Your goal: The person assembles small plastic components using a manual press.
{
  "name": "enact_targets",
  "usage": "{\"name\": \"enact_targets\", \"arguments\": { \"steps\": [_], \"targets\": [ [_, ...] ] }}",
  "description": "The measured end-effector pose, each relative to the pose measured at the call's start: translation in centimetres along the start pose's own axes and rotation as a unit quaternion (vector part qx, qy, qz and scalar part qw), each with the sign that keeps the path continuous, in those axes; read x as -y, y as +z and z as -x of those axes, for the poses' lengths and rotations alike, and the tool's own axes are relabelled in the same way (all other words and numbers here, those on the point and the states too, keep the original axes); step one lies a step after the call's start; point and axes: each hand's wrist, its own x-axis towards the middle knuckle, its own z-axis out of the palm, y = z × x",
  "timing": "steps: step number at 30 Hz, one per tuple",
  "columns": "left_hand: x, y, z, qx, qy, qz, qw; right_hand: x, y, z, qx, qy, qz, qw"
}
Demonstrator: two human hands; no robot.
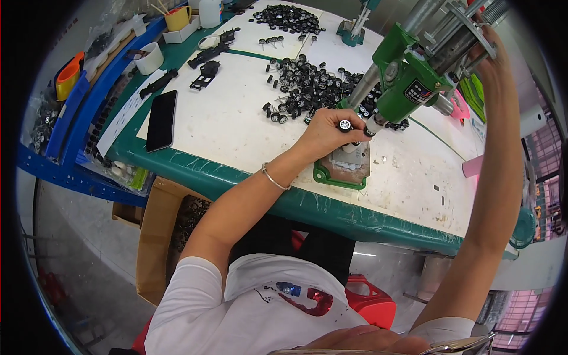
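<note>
The left hand [332,129] pinches a small black wheel [345,125] with a shiny middle. The wheel is up off the counter [222,127], just beside the low tip of the big green press [402,97] and over its foot plate [338,176]. The right hand [494,54] is up high by the top of the press. Its fingers are partly hidden, so I cannot tell if they grip. Behind the left hand lies a big pile of little wheels [307,83]. A black phone [161,121] lies near the left edge.

Left forearm [251,195] slants inward, left grip [330,130] pinched — right arm [494,171] stretched high, right grip [494,56] raised.
</note>
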Motion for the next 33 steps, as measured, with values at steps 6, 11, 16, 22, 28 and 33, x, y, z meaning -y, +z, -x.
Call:
{"name": "enact_targets", "arguments": {
  "steps": [6,11,16,22,28,33],
  "targets": [
    [-1.3,0.0,0.1,-0.023,-0.109,0.045,0.993,-3.7,5.7,2.2,-0.058,-0.141,0.016,0.988],
    [-0.3,-0.1,-0.2,-0.024,-0.054,0.012,0.998,-2.2,2.3,-0.2,-0.160,-0.121,0.020,0.979],
    [-0.3,-0.4,0.0,-0.018,-0.058,-0.023,0.998,-1.8,11.1,3.6,-0.332,-0.237,0.068,0.910],
    [-0.7,-0.2,0.0,-0.011,-0.071,-0.025,0.997,-1.2,14.0,7.6,-0.281,-0.295,0.095,0.908],
    [-0.3,-0.5,0.1,-0.014,-0.117,-0.008,0.993,-2.8,16.1,11.6,-0.247,-0.443,0.089,0.857],
    [-0.5,-0.3,0.4,-0.006,-0.105,-0.004,0.994,-2.8,15.5,11.5,-0.233,-0.435,0.096,0.865]
  ]
}}
